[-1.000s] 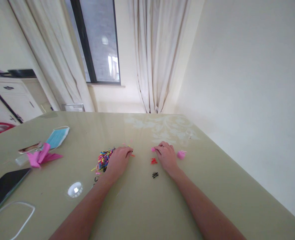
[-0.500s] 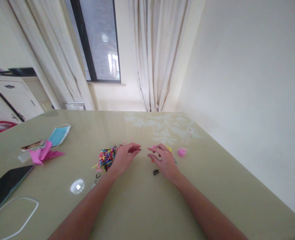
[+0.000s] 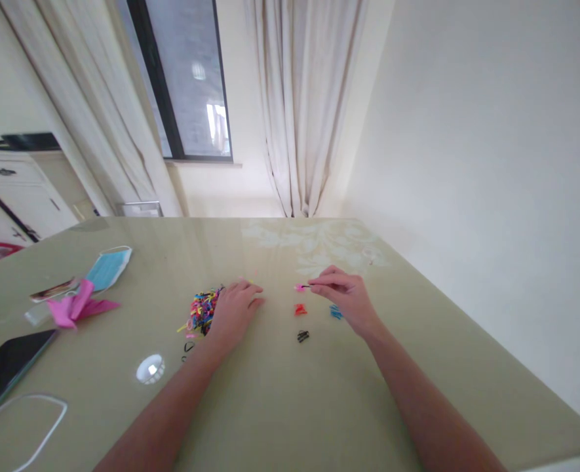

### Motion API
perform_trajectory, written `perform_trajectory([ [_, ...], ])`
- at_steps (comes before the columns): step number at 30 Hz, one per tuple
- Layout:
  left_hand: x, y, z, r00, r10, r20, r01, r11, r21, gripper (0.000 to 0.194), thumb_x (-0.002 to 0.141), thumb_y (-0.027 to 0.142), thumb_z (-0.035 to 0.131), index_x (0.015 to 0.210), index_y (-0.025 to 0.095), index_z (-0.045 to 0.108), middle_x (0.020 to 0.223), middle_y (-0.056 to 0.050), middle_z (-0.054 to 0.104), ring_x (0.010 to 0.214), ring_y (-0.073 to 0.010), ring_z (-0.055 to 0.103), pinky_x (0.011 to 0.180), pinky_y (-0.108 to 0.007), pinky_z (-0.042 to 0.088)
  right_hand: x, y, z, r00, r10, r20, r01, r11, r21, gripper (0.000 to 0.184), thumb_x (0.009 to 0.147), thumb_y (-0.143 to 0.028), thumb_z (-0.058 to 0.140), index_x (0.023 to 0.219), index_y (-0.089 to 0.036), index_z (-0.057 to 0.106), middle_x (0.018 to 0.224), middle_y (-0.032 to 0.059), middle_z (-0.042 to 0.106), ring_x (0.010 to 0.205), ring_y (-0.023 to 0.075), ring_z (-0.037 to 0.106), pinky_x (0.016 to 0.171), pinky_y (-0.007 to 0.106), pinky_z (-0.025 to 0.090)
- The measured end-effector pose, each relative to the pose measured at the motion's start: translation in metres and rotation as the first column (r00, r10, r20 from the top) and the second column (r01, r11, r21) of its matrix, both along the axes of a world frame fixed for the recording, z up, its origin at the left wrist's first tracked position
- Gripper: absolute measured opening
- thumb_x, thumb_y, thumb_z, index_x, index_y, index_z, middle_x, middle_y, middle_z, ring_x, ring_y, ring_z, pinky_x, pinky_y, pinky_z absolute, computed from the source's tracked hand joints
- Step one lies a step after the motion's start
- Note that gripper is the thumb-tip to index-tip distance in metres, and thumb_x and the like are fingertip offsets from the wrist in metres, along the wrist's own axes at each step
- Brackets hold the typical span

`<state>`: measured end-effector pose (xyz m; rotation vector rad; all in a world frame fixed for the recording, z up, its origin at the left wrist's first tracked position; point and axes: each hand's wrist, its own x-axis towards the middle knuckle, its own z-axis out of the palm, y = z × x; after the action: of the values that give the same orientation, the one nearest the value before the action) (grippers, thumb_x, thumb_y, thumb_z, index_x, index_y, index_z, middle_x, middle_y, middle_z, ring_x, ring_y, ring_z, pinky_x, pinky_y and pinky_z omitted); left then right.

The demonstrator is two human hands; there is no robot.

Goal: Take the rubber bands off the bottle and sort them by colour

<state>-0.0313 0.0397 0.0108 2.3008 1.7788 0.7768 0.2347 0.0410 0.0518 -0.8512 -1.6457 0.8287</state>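
Note:
A heap of small, many-coloured rubber bands (image 3: 203, 311) lies on the table, partly hidden behind my left hand (image 3: 235, 308). That hand rests beside the heap with thumb and fingers apart, showing nothing in its grasp. To the right, my right hand (image 3: 341, 294) pinches a thin black rubber band (image 3: 306, 286) between thumb and fingertips. Below the band's tip is a small pink cluster (image 3: 299, 287). Nearer me sit a red-orange cluster (image 3: 300, 309) and a black cluster (image 3: 303, 335). Blue bands (image 3: 335, 312) lie just left of my right wrist.
On the left are a pink folded paper shape (image 3: 78, 307), a blue face mask (image 3: 107, 269), a dark phone or tablet (image 3: 12, 367) and a white cable (image 3: 56, 423). A shiny round white object (image 3: 151, 369) lies near my left forearm. A wall (image 3: 491, 196) borders the table's right side.
The dark band at my left fingertips is now in my right hand, which has closed and moved right. My left hand has drawn back toward the heap and opened.

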Motion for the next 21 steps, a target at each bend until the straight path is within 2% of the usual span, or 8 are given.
perform_trajectory([
  [2,-0.007,0.003,-0.004,0.995,0.008,-0.098,-0.01,1.0,-0.021,0.019,0.096,0.026,0.062,0.104,0.02,0.077,0.114,-0.013,0.075,0.115,-0.0334,0.065,0.101,-0.048,0.047,0.01,0.0,0.008,0.998,0.057,-0.035,-0.058,0.998,-0.026,0.015,0.08,-0.041,0.087,0.09,-0.03,0.086,0.082,0.0027,0.065,0.076,0.0162,0.059,0.065,0.03,0.045],
  [6,-0.009,0.005,-0.008,0.99,-0.011,-0.139,0.007,1.0,-0.028,0.017,0.097,0.026,0.058,0.094,0.021,0.074,0.104,-0.01,0.074,0.104,-0.0281,0.067,0.095,-0.041,0.048,0.02,-0.002,0.015,0.991,0.132,-0.01,-0.132,0.989,-0.058,0.016,0.08,-0.039,0.087,0.093,-0.031,0.086,0.081,0.0018,0.063,0.075,0.0152,0.058,0.065,0.029,0.044],
  [9,-0.006,0.004,-0.007,0.984,0.024,-0.179,-0.026,1.0,-0.009,0.017,0.097,0.025,0.056,0.091,0.02,0.071,0.105,-0.011,0.073,0.104,-0.0291,0.066,0.095,-0.043,0.047,0.018,-0.003,0.014,0.978,0.168,0.128,-0.158,0.984,-0.079,0.018,0.079,-0.041,0.087,0.093,-0.03,0.086,0.08,0.0013,0.064,0.068,0.0133,0.054,0.061,0.028,0.041],
  [11,-0.003,0.003,-0.005,0.988,0.053,-0.145,-0.051,0.999,0.014,0.017,0.098,0.024,0.053,0.092,0.02,0.068,0.106,-0.012,0.072,0.103,-0.0294,0.066,0.093,-0.043,0.047,0.013,-0.003,0.008,0.931,0.225,0.287,-0.199,0.973,-0.117,0.015,0.08,-0.042,0.087,0.089,-0.03,0.086,0.078,0.0012,0.066,0.066,0.0127,0.054,0.06,0.028,0.04],
  [13,0.0,0.002,-0.002,0.999,0.052,-0.002,-0.052,0.998,0.03,0.017,0.1,0.025,0.05,0.094,0.02,0.065,0.1,-0.01,0.073,0.098,-0.0273,0.066,0.09,-0.041,0.049,0.008,-0.002,0.001,0.858,0.295,0.419,-0.252,0.955,-0.157,0.011,0.082,-0.041,0.085,0.086,-0.031,0.086,0.078,0.0009,0.069,0.068,0.0136,0.059,0.064,0.028,0.043],
  [15,0.003,0.002,0.0,0.978,0.014,0.208,-0.02,1.0,0.023,0.017,0.1,0.029,0.049,0.094,0.021,0.063,0.091,-0.007,0.073,0.089,-0.0241,0.067,0.085,-0.038,0.051,0.003,-0.001,-0.006,0.8,0.336,0.497,-0.286,0.942,-0.177,0.007,0.084,-0.038,0.082,0.085,-0.032,0.086,0.08,0.0006,0.072,0.072,0.0151,0.063,0.069,0.028,0.046],
  [18,0.009,0.0,0.001,0.871,-0.082,0.484,0.088,0.996,0.01,0.018,0.097,0.036,0.054,0.093,0.021,0.063,0.086,-0.004,0.073,0.08,-0.0201,0.068,0.078,-0.033,0.054,0.001,0.0,-0.013,0.759,0.33,0.561,-0.283,0.943,-0.173,0.007,0.086,-0.033,0.08,0.085,-0.033,0.086,0.08,0.0005,0.071,0.072,0.0159,0.064,0.07,0.029,0.046],
  [21,0.017,-0.003,0.001,0.742,-0.136,0.656,0.176,0.984,0.006,0.021,0.094,0.04,0.061,0.097,0.02,0.065,0.087,-0.003,0.074,0.078,-0.0174,0.068,0.074,-0.03,0.056,0.005,0.0,-0.013,0.744,0.336,0.577,-0.289,0.941,-0.176,0.006,0.084,-0.032,0.081,0.082,-0.033,0.086,0.075,0.0,0.069,0.07,0.0156,0.062,0.067,0.029,0.044],
])
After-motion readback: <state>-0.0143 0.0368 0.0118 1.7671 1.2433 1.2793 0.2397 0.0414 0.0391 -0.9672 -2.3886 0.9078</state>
